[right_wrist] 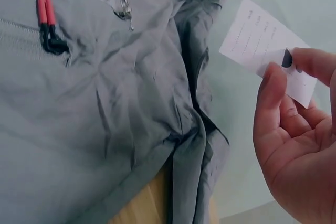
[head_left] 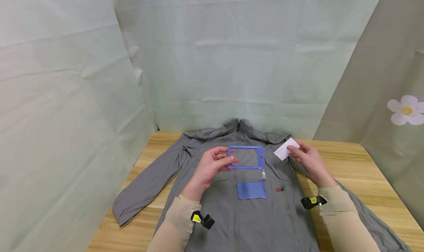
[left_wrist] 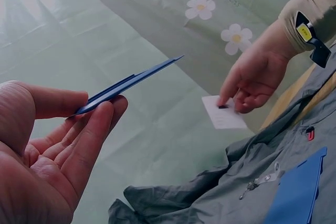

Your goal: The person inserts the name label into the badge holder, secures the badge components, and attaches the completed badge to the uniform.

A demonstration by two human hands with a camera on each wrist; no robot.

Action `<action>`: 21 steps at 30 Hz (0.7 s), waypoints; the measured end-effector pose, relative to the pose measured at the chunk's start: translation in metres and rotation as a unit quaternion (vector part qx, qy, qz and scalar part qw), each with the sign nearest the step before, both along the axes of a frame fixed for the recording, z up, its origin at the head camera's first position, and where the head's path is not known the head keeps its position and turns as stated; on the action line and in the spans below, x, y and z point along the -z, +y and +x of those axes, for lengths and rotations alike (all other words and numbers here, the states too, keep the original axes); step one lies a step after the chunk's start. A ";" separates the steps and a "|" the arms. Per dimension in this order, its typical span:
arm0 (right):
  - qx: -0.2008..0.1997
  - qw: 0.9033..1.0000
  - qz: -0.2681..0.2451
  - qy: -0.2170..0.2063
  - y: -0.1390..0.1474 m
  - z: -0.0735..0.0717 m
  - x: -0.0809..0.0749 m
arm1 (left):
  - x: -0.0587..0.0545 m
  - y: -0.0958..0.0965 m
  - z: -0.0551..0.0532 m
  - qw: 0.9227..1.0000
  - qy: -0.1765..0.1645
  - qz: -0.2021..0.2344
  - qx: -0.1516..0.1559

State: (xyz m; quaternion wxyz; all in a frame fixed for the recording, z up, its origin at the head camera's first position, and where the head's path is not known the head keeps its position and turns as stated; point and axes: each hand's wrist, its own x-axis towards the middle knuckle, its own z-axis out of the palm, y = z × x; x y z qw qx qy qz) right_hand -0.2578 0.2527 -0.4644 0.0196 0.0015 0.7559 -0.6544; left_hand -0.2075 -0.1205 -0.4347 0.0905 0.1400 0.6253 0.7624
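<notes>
My left hand pinches the left end of a blue badge holder frame with a see-through window, held up over a grey jacket. Seen edge-on in the left wrist view, the badge holder frame sits between thumb and fingertips. To the right, my right hand pinches a white card by its corner. Printed lines and a dark spot show on the card in the right wrist view. A blue badge cover lies on the jacket below the frame, with a clear strap clip just above it.
The jacket is spread over a wooden table, its sleeves reaching out to both sides. A red and black zipper pull is on its front. Pale cloth walls stand behind and at the sides.
</notes>
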 end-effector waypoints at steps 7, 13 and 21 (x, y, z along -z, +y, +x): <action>-0.005 0.999 -0.043 -0.014 -0.010 -0.004 -0.003 | 0.002 0.000 0.000 1.000 0.002 -0.002 0.001; -0.048 0.992 -0.119 -0.018 -0.019 -0.005 -0.001 | 0.001 0.000 0.001 1.000 0.000 -0.001 0.002; -0.072 0.993 -0.089 0.001 -0.030 -0.002 -0.003 | 0.001 -0.001 0.002 1.000 0.002 0.001 -0.001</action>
